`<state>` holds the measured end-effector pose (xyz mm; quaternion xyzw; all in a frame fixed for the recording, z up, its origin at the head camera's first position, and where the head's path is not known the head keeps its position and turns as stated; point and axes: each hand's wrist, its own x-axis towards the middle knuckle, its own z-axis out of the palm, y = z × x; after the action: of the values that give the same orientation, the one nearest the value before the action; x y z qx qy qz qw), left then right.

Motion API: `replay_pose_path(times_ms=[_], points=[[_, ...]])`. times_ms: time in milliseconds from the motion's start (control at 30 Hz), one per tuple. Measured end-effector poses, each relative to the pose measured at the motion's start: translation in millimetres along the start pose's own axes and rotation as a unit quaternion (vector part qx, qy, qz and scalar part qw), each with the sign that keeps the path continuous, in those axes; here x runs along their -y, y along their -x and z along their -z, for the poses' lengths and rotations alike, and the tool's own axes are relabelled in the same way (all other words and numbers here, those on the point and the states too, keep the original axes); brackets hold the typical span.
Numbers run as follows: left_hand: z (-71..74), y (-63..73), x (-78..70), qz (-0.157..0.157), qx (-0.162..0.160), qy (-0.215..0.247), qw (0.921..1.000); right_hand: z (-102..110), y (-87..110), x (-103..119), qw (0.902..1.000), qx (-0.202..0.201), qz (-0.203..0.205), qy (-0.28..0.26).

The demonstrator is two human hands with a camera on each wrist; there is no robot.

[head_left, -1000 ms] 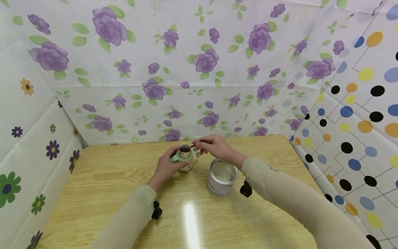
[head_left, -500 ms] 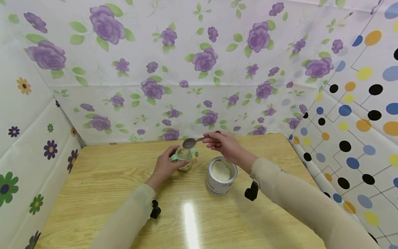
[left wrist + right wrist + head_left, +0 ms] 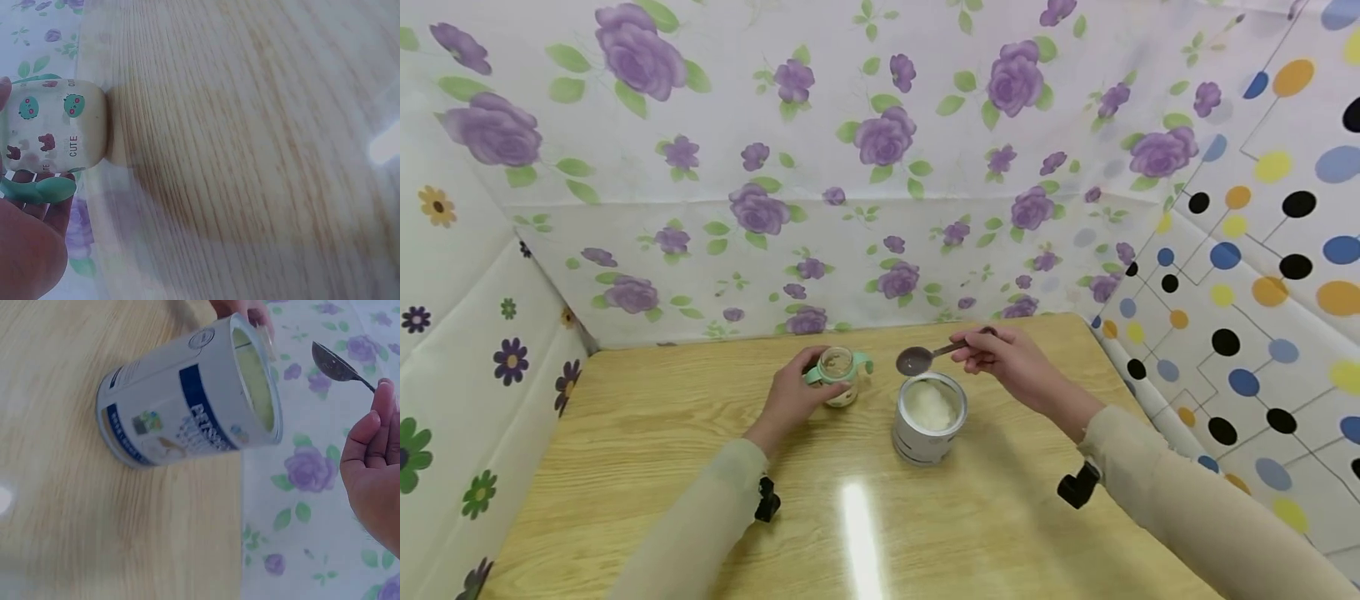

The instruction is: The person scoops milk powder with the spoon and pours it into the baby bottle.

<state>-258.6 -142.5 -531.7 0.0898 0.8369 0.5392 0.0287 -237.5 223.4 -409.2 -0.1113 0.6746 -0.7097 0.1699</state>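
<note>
My left hand (image 3: 794, 390) grips a small clear bottle (image 3: 53, 125) with mint-green handles, its mouth uncovered and cartoon prints with the word "CUTE" on its side. The bottle stands upright on the table, pale powder showing inside. My right hand (image 3: 1011, 360) pinches the handle of a dark spoon (image 3: 914, 361), also seen as a spoon (image 3: 334, 364) in the right wrist view. The spoon's bowl hangs just above the far rim of a white tin (image 3: 925, 437). Cream-coloured powder (image 3: 931, 407) fills much of the tin, which has no lid on.
The wooden table (image 3: 662, 467) meets a flower-printed cloth wall (image 3: 820, 250) close behind the bottle. Cloth with coloured dots (image 3: 1240, 333) hangs at the right, and a flower-patterned side (image 3: 482, 358) stands at the left. A glare streak lies in front of the tin.
My right hand has carried the spoon from the bottle's mouth rightward to above the tin's far rim. The left hand keeps its grip on the bottle.
</note>
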Motion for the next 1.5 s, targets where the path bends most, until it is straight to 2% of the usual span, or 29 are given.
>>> replay_pose_path(times_ms=[133, 333, 633, 867, 1000, 1233, 1367, 1500], points=[[5.6, 0.2, -0.9, 0.007, 0.005, 0.004, 1.0000, 10, 10.9, -6, 0.9999, 0.002, 0.005, 0.009], [10.7, 0.4, -1.0, 0.011, 0.008, 0.001, 0.9999, 16, 20.3, -24, 1.0000, -0.003, -0.004, -0.005], [12.8, 2.5, -0.2, 0.007, 0.008, -0.012, 0.9999, 17, 24.6, -49, 0.9997, -0.007, -0.023, -0.008], [16.6, 4.0, -3.1, 0.007, 0.016, -0.016, 0.9997, 16, 25.2, -57, 0.9997, -0.006, -0.025, -0.002], [25.6, 3.9, -14.9, -0.011, 0.023, -0.032, 0.9991, 17, 26.1, -58, 0.9996, -0.009, -0.024, 0.010], [42.9, 5.8, -51.3, -0.058, 0.050, -0.061, 0.9952, 22, 27.3, -61, 0.9995, -0.007, -0.022, 0.021], [39.2, 5.1, -68.5, -0.092, 0.068, -0.069, 0.9910, 24, 29.3, -61, 0.9994, -0.009, -0.021, 0.027], [25.9, 6.2, -82.3, -0.120, 0.085, -0.074, 0.9863, 25, 31.3, -60, 0.9994, -0.008, -0.018, 0.027]])
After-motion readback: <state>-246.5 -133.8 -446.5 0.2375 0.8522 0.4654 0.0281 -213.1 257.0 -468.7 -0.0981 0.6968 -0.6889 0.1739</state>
